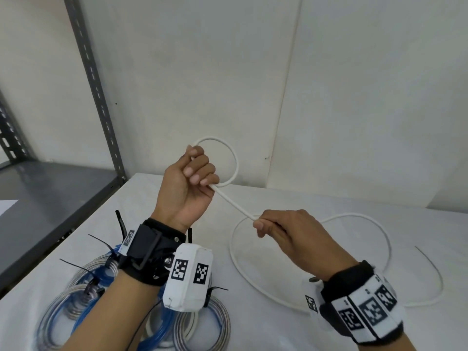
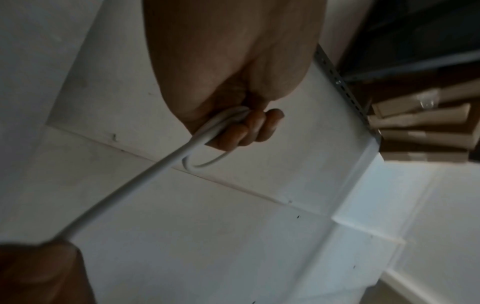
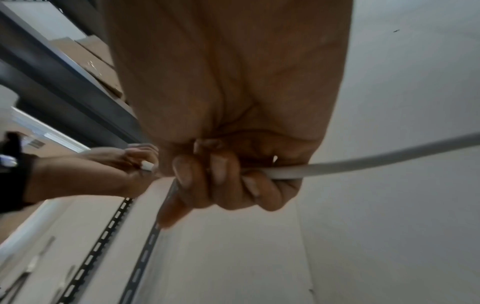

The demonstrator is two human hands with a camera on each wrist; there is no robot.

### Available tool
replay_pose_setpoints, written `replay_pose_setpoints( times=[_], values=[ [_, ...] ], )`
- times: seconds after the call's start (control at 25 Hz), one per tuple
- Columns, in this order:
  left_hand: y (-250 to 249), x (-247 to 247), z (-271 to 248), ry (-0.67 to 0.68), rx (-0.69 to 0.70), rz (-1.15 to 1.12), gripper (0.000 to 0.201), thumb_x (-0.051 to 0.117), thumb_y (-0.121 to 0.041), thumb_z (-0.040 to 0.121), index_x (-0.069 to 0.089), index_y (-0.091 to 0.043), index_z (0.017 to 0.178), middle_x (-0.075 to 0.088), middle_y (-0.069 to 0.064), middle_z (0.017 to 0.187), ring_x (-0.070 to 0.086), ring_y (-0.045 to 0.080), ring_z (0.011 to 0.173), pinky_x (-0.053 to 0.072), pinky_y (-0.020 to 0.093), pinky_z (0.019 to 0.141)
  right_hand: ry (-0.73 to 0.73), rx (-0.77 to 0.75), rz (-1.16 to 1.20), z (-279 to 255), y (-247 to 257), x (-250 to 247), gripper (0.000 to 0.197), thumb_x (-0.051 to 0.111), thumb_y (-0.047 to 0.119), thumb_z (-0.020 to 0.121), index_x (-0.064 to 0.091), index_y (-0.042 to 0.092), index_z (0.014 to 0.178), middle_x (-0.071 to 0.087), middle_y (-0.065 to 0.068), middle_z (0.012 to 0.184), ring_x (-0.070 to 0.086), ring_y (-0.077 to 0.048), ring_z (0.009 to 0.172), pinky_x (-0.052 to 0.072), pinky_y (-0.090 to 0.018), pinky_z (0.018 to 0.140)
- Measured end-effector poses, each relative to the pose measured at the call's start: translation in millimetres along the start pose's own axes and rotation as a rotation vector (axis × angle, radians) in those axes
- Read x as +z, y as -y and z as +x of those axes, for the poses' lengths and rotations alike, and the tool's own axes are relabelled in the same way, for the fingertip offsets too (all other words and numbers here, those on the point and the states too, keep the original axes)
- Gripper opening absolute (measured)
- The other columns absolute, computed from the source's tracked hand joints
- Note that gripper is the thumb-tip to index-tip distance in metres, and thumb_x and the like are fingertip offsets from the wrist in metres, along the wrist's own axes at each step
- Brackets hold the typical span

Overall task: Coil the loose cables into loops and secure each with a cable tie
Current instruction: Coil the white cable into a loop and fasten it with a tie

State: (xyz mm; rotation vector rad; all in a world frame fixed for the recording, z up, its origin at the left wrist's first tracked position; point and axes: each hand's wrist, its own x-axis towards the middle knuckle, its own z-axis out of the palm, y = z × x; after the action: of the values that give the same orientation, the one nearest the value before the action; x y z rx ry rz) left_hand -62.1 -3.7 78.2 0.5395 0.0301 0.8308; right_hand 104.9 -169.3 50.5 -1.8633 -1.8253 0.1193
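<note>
Above the white bench [image 1: 278, 198], the left hand [image 1: 186, 184] grips one loop of white cable [image 1: 234, 158]. The cable runs taut down toward the near right into the right hand [image 1: 291, 231], fingers curled round it; slack lies toward the bench's right edge.

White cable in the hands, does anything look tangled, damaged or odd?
Nothing stands out. The thin white round cable forms one clean loop above the left hand, runs straight to the right hand, and trails loosely over the white table.
</note>
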Motion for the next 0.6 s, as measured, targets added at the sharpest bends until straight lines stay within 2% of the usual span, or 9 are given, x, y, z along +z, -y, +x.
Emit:
replay_pose_setpoints(
  times=[0.08, 0.16, 0.24, 0.32, 0.48, 0.6],
  values=[
    [1.0, 1.4, -3.6, 0.001, -0.03, 0.166, 0.039, 0.036, -0.031, 0.108, 0.046, -0.021, 0.072, 0.029, -0.01, 0.047, 0.02, 0.009, 0.04, 0.021, 0.019, 0.041, 0.006, 0.122, -0.12, -1.0, -11.6, -4.3, 0.053, 0.032, 0.068, 0.095, 0.063, 0.03, 0.077, 0.057, 0.022, 0.062, 0.056, -0.004, 0.066, 0.04, -0.024, 0.06],
    [3.9, 4.3, -7.5, 0.013, -0.072, 0.34, 0.043, 0.036, -0.035, 0.108, 0.045, -0.021, 0.069, 0.025, -0.01, 0.048, 0.01, 0.01, 0.045, 0.014, 0.022, 0.042, 0.104, 0.279, -0.206, -4.2, -24.1, -17.5, 0.05, 0.035, 0.065, 0.098, 0.061, 0.03, 0.073, 0.054, 0.018, 0.063, 0.055, -0.006, 0.068, 0.039, -0.026, 0.06],
    [6.6, 6.4, -9.4, 0.039, -0.097, 0.458, 0.045, 0.034, -0.037, 0.109, 0.046, -0.021, 0.069, 0.023, -0.011, 0.049, 0.007, 0.011, 0.048, 0.013, 0.022, 0.042, 0.171, 0.392, -0.152, -11.5, -32.1, -34.9, 0.051, 0.04, 0.064, 0.098, 0.067, 0.03, 0.071, 0.054, 0.011, 0.06, 0.055, -0.008, 0.066, 0.041, -0.027, 0.063],
    [10.2, 7.2, -9.4, 0.078, -0.095, 0.538, 0.044, 0.033, -0.039, 0.109, 0.045, -0.02, 0.071, 0.022, -0.011, 0.051, 0.008, 0.011, 0.049, 0.015, 0.023, 0.044, 0.141, 0.449, -0.13, -15.6, -36.0, -46.1, 0.052, 0.042, 0.065, 0.097, 0.071, 0.029, 0.072, 0.061, 0.007, 0.067, 0.059, -0.01, 0.071, 0.046, -0.031, 0.069],
    [32.3, 6.6, -10.6, 0.149, -0.159, 0.682, 0.046, 0.029, -0.044, 0.108, 0.049, -0.018, 0.076, 0.021, -0.01, 0.055, 0.015, 0.009, 0.049, 0.019, 0.023, 0.048, -0.217, 0.546, -0.221, -10.3, -37.1, -36.9, 0.05, 0.042, 0.058, 0.101, 0.064, 0.016, 0.083, 0.064, 0.0, 0.077, 0.06, -0.024, 0.075, 0.04, -0.034, 0.06],
    [51.3, 8.9, -12.6, 0.168, -0.166, 0.782, 0.046, 0.03, -0.038, 0.11, 0.052, -0.016, 0.075, 0.021, -0.008, 0.055, 0.018, 0.01, 0.048, 0.024, 0.022, 0.048, -0.442, 0.462, 0.117, -5.6, -35.9, -31.3, 0.034, 0.045, 0.034, 0.106, 0.065, 0.009, 0.095, 0.062, 0.003, 0.079, 0.059, -0.019, 0.076, 0.037, -0.032, 0.062]
  ],
)
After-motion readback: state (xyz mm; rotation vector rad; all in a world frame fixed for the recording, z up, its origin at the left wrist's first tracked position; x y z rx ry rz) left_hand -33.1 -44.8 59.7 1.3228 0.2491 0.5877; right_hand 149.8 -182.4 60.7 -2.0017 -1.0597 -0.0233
